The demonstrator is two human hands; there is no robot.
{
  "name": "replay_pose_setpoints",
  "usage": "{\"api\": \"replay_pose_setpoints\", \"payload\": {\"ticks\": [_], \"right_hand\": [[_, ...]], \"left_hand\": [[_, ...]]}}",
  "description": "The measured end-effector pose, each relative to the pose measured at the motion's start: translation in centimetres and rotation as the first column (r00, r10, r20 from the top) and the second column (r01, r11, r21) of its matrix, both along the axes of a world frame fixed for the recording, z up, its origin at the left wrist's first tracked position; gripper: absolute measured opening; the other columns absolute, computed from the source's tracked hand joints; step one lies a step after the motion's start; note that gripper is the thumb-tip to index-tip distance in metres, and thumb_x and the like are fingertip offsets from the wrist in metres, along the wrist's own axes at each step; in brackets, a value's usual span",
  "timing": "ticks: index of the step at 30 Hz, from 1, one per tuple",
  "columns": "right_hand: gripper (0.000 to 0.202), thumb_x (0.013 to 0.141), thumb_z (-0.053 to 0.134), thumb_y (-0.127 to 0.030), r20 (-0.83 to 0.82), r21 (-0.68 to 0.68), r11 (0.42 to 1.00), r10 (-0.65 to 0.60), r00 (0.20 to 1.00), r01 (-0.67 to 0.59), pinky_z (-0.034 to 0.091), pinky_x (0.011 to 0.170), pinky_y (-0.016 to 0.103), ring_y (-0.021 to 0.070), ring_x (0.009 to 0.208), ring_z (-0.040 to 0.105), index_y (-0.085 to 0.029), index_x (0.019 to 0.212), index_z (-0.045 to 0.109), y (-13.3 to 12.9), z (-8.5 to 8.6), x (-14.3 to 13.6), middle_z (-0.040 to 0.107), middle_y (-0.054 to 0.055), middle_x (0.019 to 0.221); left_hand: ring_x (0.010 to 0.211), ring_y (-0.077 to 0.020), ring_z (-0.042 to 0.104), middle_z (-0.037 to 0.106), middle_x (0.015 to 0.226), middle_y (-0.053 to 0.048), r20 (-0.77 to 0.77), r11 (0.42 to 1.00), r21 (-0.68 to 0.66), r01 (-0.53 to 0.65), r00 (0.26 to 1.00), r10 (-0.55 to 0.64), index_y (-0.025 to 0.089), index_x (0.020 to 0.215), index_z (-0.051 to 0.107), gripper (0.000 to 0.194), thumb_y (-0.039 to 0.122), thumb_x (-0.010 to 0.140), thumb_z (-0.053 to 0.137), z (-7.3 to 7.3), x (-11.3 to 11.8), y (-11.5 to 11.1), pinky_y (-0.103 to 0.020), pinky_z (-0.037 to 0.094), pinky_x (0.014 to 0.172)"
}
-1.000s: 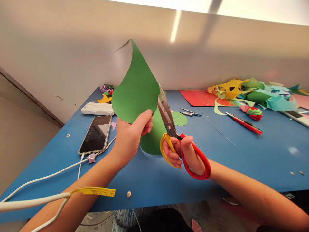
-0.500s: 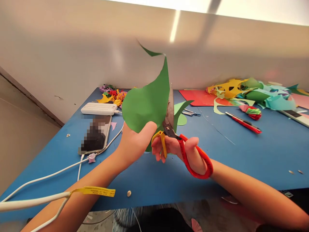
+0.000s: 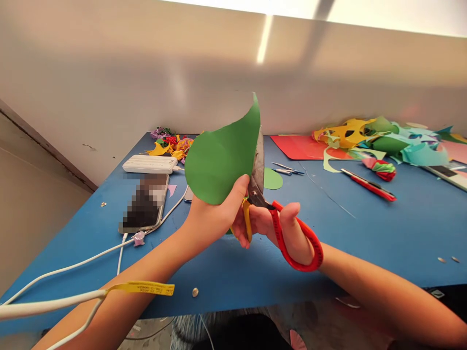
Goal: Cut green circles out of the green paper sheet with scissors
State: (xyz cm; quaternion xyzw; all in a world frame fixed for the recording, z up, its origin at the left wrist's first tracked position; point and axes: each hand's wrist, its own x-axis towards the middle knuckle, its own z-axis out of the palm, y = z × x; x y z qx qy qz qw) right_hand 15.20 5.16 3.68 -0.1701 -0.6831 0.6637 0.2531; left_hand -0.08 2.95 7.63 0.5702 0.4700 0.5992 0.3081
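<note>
My left hand (image 3: 215, 216) pinches a piece of green paper (image 3: 221, 163), thumb in front and fingers hidden behind. The paper has a rounded left side and rises to a curled point at the upper right. My right hand (image 3: 288, 233) holds scissors (image 3: 258, 167) with one red and one yellow handle. Its thumb is through the red loop, and its fingers are around the yellow one. The blades point upward along the paper's right edge, partly behind it. A light green paper round (image 3: 273, 179) lies on the table just beyond the scissors.
On the blue table (image 3: 328, 243) lie a phone (image 3: 148, 201), a white power bank (image 3: 150, 164) and white cables (image 3: 78, 264) at left. To the right are a red utility knife (image 3: 368, 184), several pens (image 3: 288, 170), a red sheet (image 3: 299, 147) and paper scraps (image 3: 386, 138).
The thin green strip at the top and the green offcut right of the blades no longer show beside the paper. My left thumb has shifted right, closer to the scissors' pivot.
</note>
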Motion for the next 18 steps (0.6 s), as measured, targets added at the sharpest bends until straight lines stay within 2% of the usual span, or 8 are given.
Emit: {"api": "replay_pose_setpoints", "payload": {"ticks": [3,5,9,13,18], "right_hand": [[0.093,0.068,0.006,-0.092,-0.002,0.011,1.000,0.002,1.000,-0.002,0.044,0.072,0.037,0.0192,0.071,0.049,-0.017,0.094,0.053,0.01,-0.04,-0.02,0.048,0.006,0.084],[0.091,0.068,0.004,-0.092,-0.001,0.013,1.000,-0.003,1.000,0.003,0.044,0.071,0.037,0.0180,0.068,0.045,-0.018,0.092,0.051,-0.03,-0.03,-0.10,0.045,0.004,0.081],[0.089,0.066,0.004,-0.093,-0.016,-0.016,1.000,-0.020,1.000,0.020,0.044,0.064,0.035,0.0153,0.062,0.036,-0.018,0.086,0.048,-0.19,0.07,-0.33,0.036,0.001,0.076],[0.089,0.067,0.008,-0.093,-0.041,-0.060,0.998,-0.029,0.999,0.027,0.042,0.060,0.034,0.0136,0.059,0.032,-0.018,0.091,0.049,-0.29,0.09,-0.51,0.032,-0.001,0.073],[0.089,0.067,0.007,-0.093,-0.041,-0.101,0.994,-0.038,0.998,0.033,0.042,0.056,0.033,0.0130,0.057,0.030,-0.018,0.093,0.048,-0.39,0.18,-0.54,0.030,-0.003,0.071]], "left_hand": [[0.041,-0.0090,0.050,0.050,0.045,0.003,-0.065,0.999,-0.004,0.040,0.997,-0.040,0.020,0.053,0.054,0.037,0.029,0.089,0.057,-0.13,-0.01,0.05,-0.022,0.045,0.044],[0.043,-0.0091,0.052,0.051,0.047,0.004,-0.065,1.000,0.008,0.028,0.998,-0.028,0.020,0.055,0.055,0.034,0.027,0.088,0.058,-0.13,0.04,0.02,-0.022,0.046,0.047],[0.042,-0.0099,0.052,0.052,0.047,0.004,-0.069,1.000,-0.001,0.025,0.997,-0.025,0.020,0.056,0.054,0.034,0.029,0.088,0.060,-0.07,0.14,-0.08,-0.024,0.045,0.045],[0.041,-0.0089,0.049,0.050,0.046,0.005,-0.065,0.997,-0.036,0.065,0.996,-0.067,0.020,0.054,0.051,0.037,0.028,0.089,0.056,-0.06,0.03,0.00,-0.024,0.043,0.046],[0.044,-0.0100,0.048,0.048,0.044,0.004,-0.079,0.992,-0.073,0.099,0.991,-0.105,0.021,0.050,0.049,0.041,0.027,0.091,0.053,0.02,-0.14,0.19,-0.025,0.046,0.054]]}}
